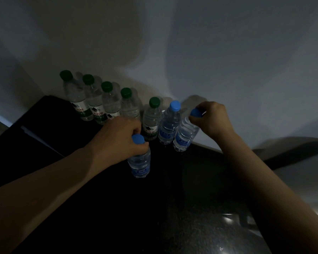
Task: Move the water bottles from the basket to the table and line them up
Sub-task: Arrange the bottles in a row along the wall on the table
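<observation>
The room is dim. A clear water bottle with a blue cap and blue label, the standing blue-capped bottle (169, 123), is upright on the dark bench (200, 189). Directly behind it is the white wall (209, 52).

To its left run five green-capped bottles (110, 101), clear with green and white labels. The nearest of them is just beside it, and the other four are packed close further along.

Just to its right is a second blue-capped bottle (185, 134) of the same make, its top leaning away from it. The right grip (211, 118) has its fingers curled round this bottle's cap from above, the forearm reaching in from the near right. I cannot tell whether the base is on the bench.

In front of the standing bottle and to its left, nearer the person, is a third blue-capped bottle (139, 162). The left grip (121, 138) holds it by the neck, fingers wrapped under the cap, which shows above them. The left forearm stretches in low across the bench.
</observation>
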Motion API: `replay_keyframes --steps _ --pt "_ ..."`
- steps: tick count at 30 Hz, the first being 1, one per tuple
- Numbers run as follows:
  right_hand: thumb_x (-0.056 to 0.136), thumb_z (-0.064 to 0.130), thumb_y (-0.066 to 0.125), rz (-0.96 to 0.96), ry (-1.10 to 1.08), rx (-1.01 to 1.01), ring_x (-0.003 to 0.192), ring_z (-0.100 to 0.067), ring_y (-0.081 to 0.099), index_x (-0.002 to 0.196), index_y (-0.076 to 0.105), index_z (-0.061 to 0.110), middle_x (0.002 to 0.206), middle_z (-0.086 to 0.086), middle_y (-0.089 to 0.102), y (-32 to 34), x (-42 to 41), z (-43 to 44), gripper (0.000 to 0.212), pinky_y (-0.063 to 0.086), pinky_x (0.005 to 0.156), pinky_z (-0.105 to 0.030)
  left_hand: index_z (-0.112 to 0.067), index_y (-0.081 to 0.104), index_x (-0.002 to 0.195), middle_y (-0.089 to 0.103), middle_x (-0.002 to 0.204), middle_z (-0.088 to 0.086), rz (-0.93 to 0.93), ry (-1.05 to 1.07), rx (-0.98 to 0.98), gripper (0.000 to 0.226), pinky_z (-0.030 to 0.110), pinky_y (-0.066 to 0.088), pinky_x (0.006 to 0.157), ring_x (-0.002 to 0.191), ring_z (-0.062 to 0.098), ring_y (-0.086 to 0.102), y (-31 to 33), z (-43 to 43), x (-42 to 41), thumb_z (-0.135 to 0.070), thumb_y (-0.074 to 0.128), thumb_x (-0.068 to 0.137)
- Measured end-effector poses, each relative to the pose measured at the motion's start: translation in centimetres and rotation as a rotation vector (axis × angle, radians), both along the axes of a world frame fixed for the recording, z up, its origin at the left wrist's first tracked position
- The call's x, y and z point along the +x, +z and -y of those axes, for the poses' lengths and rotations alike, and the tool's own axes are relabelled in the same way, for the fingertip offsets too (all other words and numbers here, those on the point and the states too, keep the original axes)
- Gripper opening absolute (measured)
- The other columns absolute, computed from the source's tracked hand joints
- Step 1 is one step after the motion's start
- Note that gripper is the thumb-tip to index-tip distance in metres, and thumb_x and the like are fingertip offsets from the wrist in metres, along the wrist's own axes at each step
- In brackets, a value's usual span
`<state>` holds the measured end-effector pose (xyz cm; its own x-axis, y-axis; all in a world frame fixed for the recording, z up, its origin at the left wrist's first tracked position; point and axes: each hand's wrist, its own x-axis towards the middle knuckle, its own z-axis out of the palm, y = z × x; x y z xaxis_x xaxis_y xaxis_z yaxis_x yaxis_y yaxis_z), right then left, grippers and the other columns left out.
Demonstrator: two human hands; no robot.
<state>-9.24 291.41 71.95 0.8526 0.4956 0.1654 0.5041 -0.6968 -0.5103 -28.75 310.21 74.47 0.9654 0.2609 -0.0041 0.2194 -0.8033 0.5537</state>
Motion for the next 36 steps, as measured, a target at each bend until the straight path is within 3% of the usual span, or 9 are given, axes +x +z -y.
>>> replay_keyframes --steps 5,9,12,15,18,20,28,33,36 --pt "0.079 0.016 0.074 0.009 0.008 -0.007 0.081 -0.022 0.062 0.103 0.068 0.003 0.101 -0.014 0.069 -0.2 0.0 0.2 0.028 0.044 0.068 -0.027 -0.013 0.055 0.068 0.046 0.055 -0.003 -0.009 -0.010 -0.012 0.032 0.029 0.033 0.053 0.049 0.008 0.039 -0.5 0.1 0.1 -0.038 0.075 0.070" --pt "0.080 0.018 0.074 -0.039 -0.019 -0.010 0.093 -0.027 0.064 0.123 0.059 0.003 0.115 -0.016 0.064 -0.1 -0.3 0.8 0.048 0.053 0.084 -0.037 -0.013 0.054 0.067 0.049 0.058 -0.001 0.002 -0.010 -0.013 0.033 0.030 0.035 0.053 0.053 0.010 0.042 -0.6 0.4 0.3 -0.038 0.075 0.068" --pt "0.080 0.021 0.075 -0.113 -0.079 0.013 0.087 -0.018 0.063 0.133 0.050 0.006 0.119 -0.012 0.062 -0.6 -1.3 2.2 0.060 0.053 0.082 -0.032 -0.013 0.056 0.067 0.050 0.059 -0.002 0.006 -0.016 -0.007 0.032 0.028 0.035 0.052 0.053 0.009 0.043 -0.6 0.9 0.7 -0.038 0.076 0.068" --pt "0.081 0.023 0.074 -0.143 -0.100 -0.057 0.084 -0.013 0.059 0.130 0.053 0.008 0.116 -0.011 0.063 -1.5 -2.9 4.7 0.055 0.050 0.076 -0.027 -0.012 0.057 0.067 0.050 0.058 -0.003 0.023 -0.043 0.001 0.033 0.025 0.031 0.048 0.052 0.008 0.044 -0.4 1.7 1.3 -0.038 0.077 0.067" --pt "0.080 0.022 0.075 -0.204 -0.082 -0.146 0.088 -0.021 0.064 0.116 0.062 0.006 0.105 -0.013 0.067 -2.8 -4.6 7.4 0.042 0.053 0.080 -0.033 -0.012 0.057 0.068 0.050 0.058 -0.004 0.028 -0.091 0.016 0.032 0.022 0.027 0.046 0.051 0.005 0.043 0.0 2.6 2.3 -0.036 0.077 0.067" --pt "0.079 0.022 0.076 -0.234 -0.080 -0.198 0.087 -0.021 0.064 0.108 0.065 0.007 0.100 -0.011 0.068 -4.0 -6.0 9.2 0.035 0.049 0.075 -0.028 -0.012 0.057 0.068 0.051 0.059 -0.004 0.016 -0.123 0.025 0.031 0.023 0.028 0.046 0.051 0.007 0.044 0.2 3.5 3.3 -0.036 0.077 0.066" --pt "0.079 0.025 0.075 -0.384 -0.168 -0.219 0.088 -0.013 0.062 0.115 0.063 0.013 0.105 -0.005 0.068 -7.9 -10.2 13.8 0.039 0.049 0.077 -0.023 -0.013 0.054 0.067 0.055 0.062 -0.003 -0.007 -0.212 -0.036 0.027 0.024 0.038 0.050 0.057 0.011 0.051 0.1 7.9 8.0 -0.028 0.077 0.064" --pt "0.079 0.025 0.074 -0.389 -0.205 -0.216 0.090 -0.017 0.064 0.111 0.064 0.012 0.103 -0.006 0.068 -8.0 -10.5 15.0 0.036 0.054 0.080 -0.033 -0.018 0.047 0.061 0.048 0.061 -0.005 0.031 -0.296 -0.002 0.028 0.025 0.039 0.051 0.060 0.014 0.051 0.5 10.6 11.0 -0.025 0.074 0.064" --pt "0.080 0.026 0.073 -0.392 -0.216 -0.217 0.095 -0.017 0.063 0.116 0.062 0.013 0.108 -0.005 0.066 -8.0 -10.0 15.4 0.040 0.054 0.083 -0.032 -0.016 0.050 0.065 0.048 0.062 -0.007 0.049 -0.345 0.002 0.025 0.025 0.037 0.052 0.065 0.017 0.053 0.5 11.9 12.6 -0.025 0.073 0.065"
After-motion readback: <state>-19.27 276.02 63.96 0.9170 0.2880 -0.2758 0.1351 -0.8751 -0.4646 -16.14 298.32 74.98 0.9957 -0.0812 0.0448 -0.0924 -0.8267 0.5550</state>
